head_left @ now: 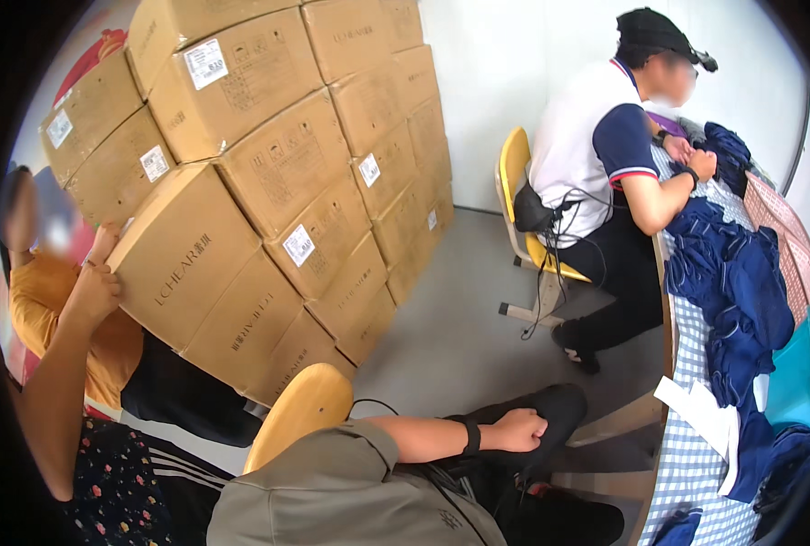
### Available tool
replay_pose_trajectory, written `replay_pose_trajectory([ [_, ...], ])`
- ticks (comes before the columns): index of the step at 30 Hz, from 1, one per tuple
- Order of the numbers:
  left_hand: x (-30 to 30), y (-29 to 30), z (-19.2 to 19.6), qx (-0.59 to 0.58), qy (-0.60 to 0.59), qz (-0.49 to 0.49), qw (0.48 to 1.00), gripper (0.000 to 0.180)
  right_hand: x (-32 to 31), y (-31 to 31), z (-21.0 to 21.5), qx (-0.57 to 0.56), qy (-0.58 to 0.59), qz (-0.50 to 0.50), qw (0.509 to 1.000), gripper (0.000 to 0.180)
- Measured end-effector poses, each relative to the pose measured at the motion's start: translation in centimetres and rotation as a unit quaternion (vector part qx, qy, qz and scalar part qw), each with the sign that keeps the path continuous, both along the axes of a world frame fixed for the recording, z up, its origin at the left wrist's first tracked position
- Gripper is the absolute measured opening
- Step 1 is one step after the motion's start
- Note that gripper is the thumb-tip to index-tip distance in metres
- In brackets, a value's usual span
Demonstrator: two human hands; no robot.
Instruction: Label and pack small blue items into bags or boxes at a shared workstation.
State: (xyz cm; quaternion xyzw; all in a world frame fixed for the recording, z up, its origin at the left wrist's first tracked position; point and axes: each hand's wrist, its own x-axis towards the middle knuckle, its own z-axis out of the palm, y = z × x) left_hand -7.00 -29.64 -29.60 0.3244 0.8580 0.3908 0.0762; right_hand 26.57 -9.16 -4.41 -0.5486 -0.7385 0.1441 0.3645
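My left hand (518, 429) rests on my leg in black trousers (558, 420). Its fingers are curled into a loose fist, and nothing shows in them. A black band (471, 435) circles that wrist, below the grey sleeve (368, 443). My right hand is out of the picture. To the right of my knees, a table with a blue and white checked cloth (689, 469) holds dark blue garments (732, 273) and white sheets or labels (696, 414). My left hand is apart from all of these.
Stacked cardboard boxes (277, 164) rise at the left and back. A co-worker in a white shirt (578, 136) sits on a yellow chair (514, 173), handling dark fabric. Other people are at left. A pink basket (791, 241) and turquoise bin (805, 373) stand on the table.
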Motion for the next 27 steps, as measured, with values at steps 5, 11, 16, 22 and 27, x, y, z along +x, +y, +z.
replay_pose_trajectory([
  [5,1.1,-0.2,0.4,0.052,0.091,0.008,0.994,0.02,0.6,0.9,-2.0,0.054,-0.009,0.011,0.998,0.042],
  [11,1.0,0.9,0.6,0.054,0.106,-0.046,0.992,0.017,0.2,0.9,-1.7,0.055,-0.011,-0.02,0.998,0.042],
  [16,0.2,1.0,0.0,0.062,0.123,-0.035,0.99,0.016,0.3,1.2,-1.8,0.1,-0.103,-0.039,0.989,0.044],
  [22,-0.5,0.6,-0.4,0.058,0.127,-0.012,0.99,0.016,-0.2,0.9,-0.9,0.122,-0.165,-0.04,0.978,0.041],
  [27,-0.1,-0.2,-0.5,0.061,0.112,-0.015,0.992,0.017,-2.3,-1.2,0.5,0.15,-0.211,-0.069,0.963,0.036],
])
